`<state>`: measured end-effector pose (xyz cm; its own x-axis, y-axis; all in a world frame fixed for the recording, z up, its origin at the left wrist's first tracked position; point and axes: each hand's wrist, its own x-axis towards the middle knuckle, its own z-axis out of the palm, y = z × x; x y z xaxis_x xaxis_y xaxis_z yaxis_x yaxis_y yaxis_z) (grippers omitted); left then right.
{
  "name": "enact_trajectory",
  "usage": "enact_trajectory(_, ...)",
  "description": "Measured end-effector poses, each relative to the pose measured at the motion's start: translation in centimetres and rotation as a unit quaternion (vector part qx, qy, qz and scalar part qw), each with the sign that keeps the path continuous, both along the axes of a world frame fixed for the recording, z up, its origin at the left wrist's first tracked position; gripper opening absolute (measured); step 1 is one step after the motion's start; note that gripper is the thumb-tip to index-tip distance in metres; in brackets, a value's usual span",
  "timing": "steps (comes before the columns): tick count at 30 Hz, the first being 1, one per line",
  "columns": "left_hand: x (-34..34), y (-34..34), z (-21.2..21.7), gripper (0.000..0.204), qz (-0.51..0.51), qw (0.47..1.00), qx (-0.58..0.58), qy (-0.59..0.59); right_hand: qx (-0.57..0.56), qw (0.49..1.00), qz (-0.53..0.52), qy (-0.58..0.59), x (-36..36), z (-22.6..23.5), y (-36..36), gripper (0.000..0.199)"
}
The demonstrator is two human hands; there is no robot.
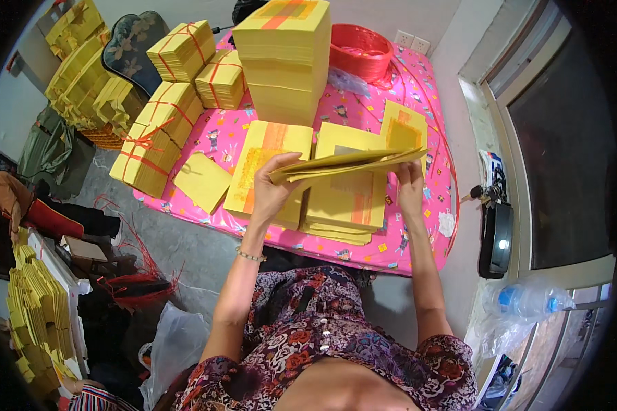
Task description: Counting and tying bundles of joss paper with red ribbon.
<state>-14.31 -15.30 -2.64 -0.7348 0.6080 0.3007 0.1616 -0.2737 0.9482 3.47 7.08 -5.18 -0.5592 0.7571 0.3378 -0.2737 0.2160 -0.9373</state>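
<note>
A thin sheaf of yellow paper sheets is held edge-on above the table, its layers slightly parted. My left hand grips its left end, fingers on top. My right hand pinches the right end from below. Under the sheaf lies a yellow paper stack with an orange band, partly hidden. Left of it sits another yellow stack with orange print. A printed yellow sheet lies beyond my right hand. A smaller yellow pile rests near the table's left edge.
The table has a pink patterned cover. A tall yellow stack rises at the back, beside string-tied yellow bundles and a red ribbon roll. More yellow paper and a striped sleeve are at lower left.
</note>
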Motion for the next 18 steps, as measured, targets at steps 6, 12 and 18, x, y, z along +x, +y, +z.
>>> enact_trajectory(6, -1.4, 0.3, -0.3, 0.017, -0.051, 0.996, 0.060, -0.052, 0.065, 0.998, 0.002, 0.006, -1.2, 6.0, -1.2, 0.021)
enact_trajectory(12, -2.1, 0.4, -1.1, 0.015, -0.085, 0.994, 0.023, -0.061, 0.015, 0.999, 0.017, -0.040, -0.7, 1.7, 0.3, 0.018)
enact_trajectory(18, -0.4, 1.0, 0.9, 0.047, -0.025, 0.995, 0.098, -0.025, 0.042, 0.999, 0.019, -0.001, 0.1, 2.5, -0.7, 0.020)
